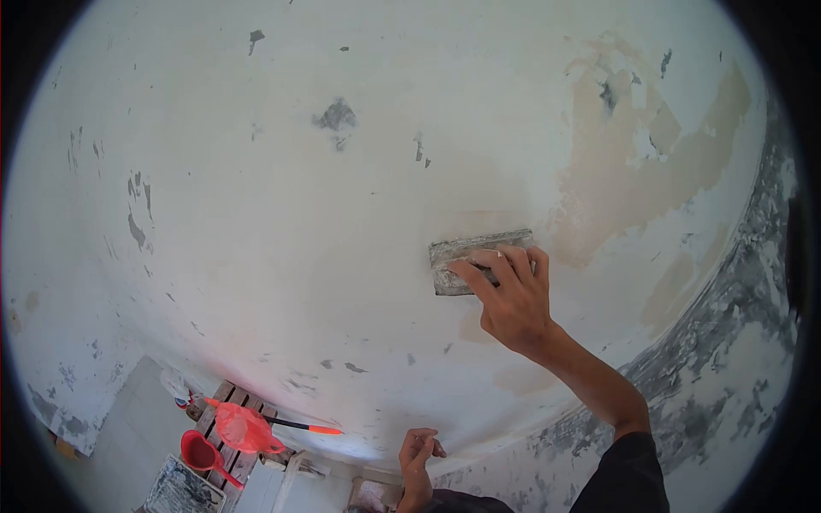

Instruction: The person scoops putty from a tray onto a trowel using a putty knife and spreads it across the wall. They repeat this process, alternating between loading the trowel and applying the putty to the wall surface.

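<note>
My right hand grips a grey, plaster-smeared rectangular trowel, its fingers wrapped round the handle. The trowel's blade lies against the whitish wall, right of the view's centre. Low in the view, my left hand hangs near the foot of the wall with its fingers curled inward. Whether something small is between those fingers is too hard to make out. Beige damp-looking patches mark the wall up and right of the trowel, and grey chipped spots show elsewhere on it.
At the lower left, a slatted wooden stand bears a red plastic bag, a red dipper and a black-handled tool with an orange tip. A smeared tray is beside it. Another rough grey-and-white wall curves along the right.
</note>
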Demonstrator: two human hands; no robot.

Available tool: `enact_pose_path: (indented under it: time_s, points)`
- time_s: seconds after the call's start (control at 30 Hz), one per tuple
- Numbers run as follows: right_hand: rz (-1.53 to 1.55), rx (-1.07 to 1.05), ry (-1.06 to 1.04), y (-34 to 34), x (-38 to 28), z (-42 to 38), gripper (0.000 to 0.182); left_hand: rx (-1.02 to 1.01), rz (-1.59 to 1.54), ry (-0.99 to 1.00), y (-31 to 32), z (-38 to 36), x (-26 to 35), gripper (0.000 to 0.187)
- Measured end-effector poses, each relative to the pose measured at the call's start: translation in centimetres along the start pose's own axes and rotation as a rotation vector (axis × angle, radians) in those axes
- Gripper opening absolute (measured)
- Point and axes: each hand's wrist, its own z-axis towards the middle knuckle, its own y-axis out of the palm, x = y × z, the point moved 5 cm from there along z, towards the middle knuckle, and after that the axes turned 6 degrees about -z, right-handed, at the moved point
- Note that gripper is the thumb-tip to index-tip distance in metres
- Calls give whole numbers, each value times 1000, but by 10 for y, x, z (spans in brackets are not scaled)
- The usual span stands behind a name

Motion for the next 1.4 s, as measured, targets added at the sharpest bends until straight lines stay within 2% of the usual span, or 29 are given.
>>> enact_pose_path:
  time_s: [0.1, 0.17, 0.27, 0.43, 0.63, 0.87, 0.97, 1.03, 1.27, 1.33, 1.4]
  points:
    - [37, -36, -8, 0, -8, -24, 49, -2, -2, 2, 0, 0, -1, 16]
    - [161, -203, -53, 4, -18, -43, 52, -1, 1, 7, 1, -1, -3, 17]
    - [253, -243, -66, -9, -28, -55, 48, -8, 10, -13, 0, 0, -4, 17]
    - [127, 23, 74, -32, 2, -29, 53, -11, 9, -8, 5, -1, -4, 15]
    - [25, 50, 18, -15, 20, -25, 54, 14, 24, 3, 6, -5, 0, 15]
    - [10, 0, 13, -13, 15, -66, 55, 46, 67, 9, 2, -6, 5, 16]
    - [0, 35, 46, -27, 16, -63, 53, -41, 51, 38, -1, -2, 1, 24]
    - [-82, 185, 172, -36, 27, -52, 55, 26, 46, 5, 0, -3, 2, 14]
    - [-59, 161, 177, -12, 34, -72, 55, -5, 42, -3, 12, -6, 6, 13]
    - [2, 92, 118, -14, 25, -80, 55, 27, 84, 14, 12, -8, 8, 17]
    - [-13, 162, 129, -22, 27, -78, 56, 25, 91, 11, 9, -8, 6, 18]
